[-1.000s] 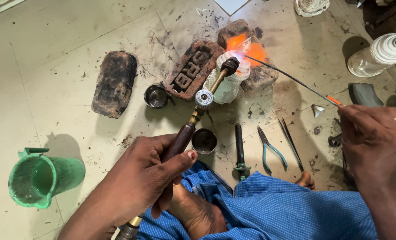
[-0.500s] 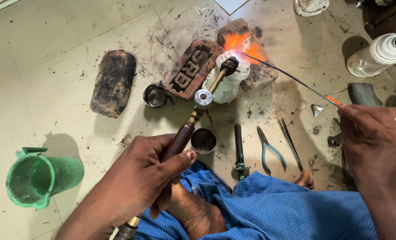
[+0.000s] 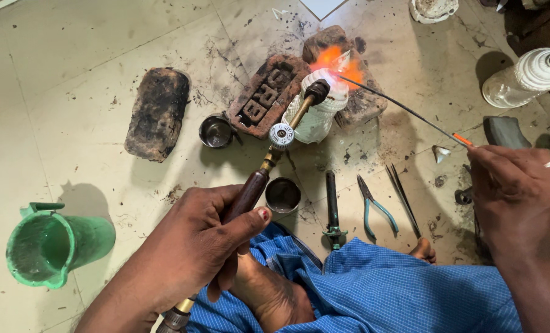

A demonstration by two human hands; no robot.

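Blowtorch [image 3: 269, 160] slants across a pale tiled floor [image 3: 71, 80], nozzle on a white block [image 3: 321, 111]; orange flame [image 3: 333, 61] plays at a sooty brick [image 3: 355, 92]. Left hand [image 3: 195, 246] clenched around the torch's dark wooden handle. Right hand [image 3: 515, 191] pinches a thin rod [image 3: 404, 111], its tip in the flame. Floor stained, flecked with black debris. Nearby: embossed brick [image 3: 266, 92], charred block [image 3: 158, 111], two small metal cups [image 3: 216, 131], pliers [image 3: 373, 206], tweezers [image 3: 402, 197], green jug [image 3: 53, 243], ribbed white jar [image 3: 528, 77]. Blue cloth [image 3: 380, 290] covers the lap.

Workpiece [image 3: 340, 61] lost in flame glare
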